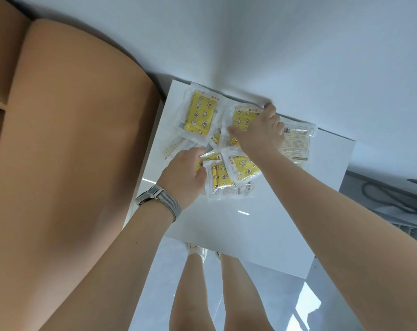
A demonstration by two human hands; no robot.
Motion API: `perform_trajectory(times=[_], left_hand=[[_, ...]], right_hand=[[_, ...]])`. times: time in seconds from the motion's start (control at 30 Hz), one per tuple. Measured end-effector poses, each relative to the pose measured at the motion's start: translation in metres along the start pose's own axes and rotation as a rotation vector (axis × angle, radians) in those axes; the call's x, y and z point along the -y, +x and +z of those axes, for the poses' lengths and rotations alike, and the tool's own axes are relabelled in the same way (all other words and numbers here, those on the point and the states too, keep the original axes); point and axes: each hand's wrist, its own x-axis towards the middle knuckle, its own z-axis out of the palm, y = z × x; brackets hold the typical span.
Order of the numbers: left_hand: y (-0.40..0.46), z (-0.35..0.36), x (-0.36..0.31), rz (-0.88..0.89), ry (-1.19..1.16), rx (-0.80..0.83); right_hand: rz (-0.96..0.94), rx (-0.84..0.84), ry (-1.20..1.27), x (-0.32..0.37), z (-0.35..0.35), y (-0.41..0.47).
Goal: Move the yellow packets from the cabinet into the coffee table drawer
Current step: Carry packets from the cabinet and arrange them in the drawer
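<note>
At the left stands a tall cabinet (66, 151) with a light brown side; one part of its inner shelf shows at the far left edge, and what it holds cannot be seen. Just beside it is a white glossy table (250, 225), touching the white wall behind.

The yellow packets (217, 139) lie on this white surface in a loose pile, overlapping each other. No drawer or other container is around them. I count about seven packets, but some are half covered, so the number is not sure. Five show the yellow side with stars and moons; two lie with the printed back up, one at the left edge of the pile and one at the right.

The packet at the top left (200, 113) lies flat, its long axis going from the wall toward the person. The packet with the back up at the right (297, 142) has nearly the same direction. The lower ones are turned at different angles.

The left hand (184, 174), with a metal mesh watch band (162, 203) on the wrist, has curled fingers reaching into the middle of the pile; whether its grip holds a packet cannot be told. The right hand (260, 130) lies on a packet near the wall with the fingers bent over its far edge and the thumb spread out on it, gripping it.
</note>
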Motion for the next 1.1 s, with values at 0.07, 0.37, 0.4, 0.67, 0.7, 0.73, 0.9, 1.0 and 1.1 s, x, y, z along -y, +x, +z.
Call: perform_trajectory(times=[0.07,0.37,0.4,0.67,0.7,0.73,0.9,1.0,1.1], left_hand=[[0.0,0.001,-0.002,0.002,-0.006,0.011],[0.003,-0.001,-0.013,-0.084,-0.301,-0.038],[0.004,-0.002,-0.015,-0.11,-0.366,-0.044],[0.005,-0.009,-0.041,-0.212,-1.089,0.075],[0.004,-0.01,-0.042,-0.219,-1.155,0.089],[0.004,-0.01,-0.042,-0.22,-1.189,0.099],[0.002,-0.013,-0.037,-0.214,-1.233,0.066],[0.002,-0.012,-0.037,-0.229,-1.234,0.047],[0.001,-0.013,-0.042,-0.227,-1.236,0.037]], right_hand=[[0.006,0.0,0.008,0.003,-0.002,0.003],[0.0,0.217,0.573,-0.004,-0.033,-0.016],[-0.003,0.242,0.677,-0.006,-0.037,-0.023],[-0.028,0.545,1.028,-0.014,-0.064,-0.076],[-0.028,0.56,1.023,-0.015,-0.064,-0.079],[-0.026,0.56,1.008,-0.016,-0.065,-0.08],[0.015,0.547,0.976,-0.026,-0.067,-0.066],[0.005,0.376,0.832,-0.039,-0.054,-0.051],[-0.284,0.177,0.282,-0.062,-0.026,-0.035]])
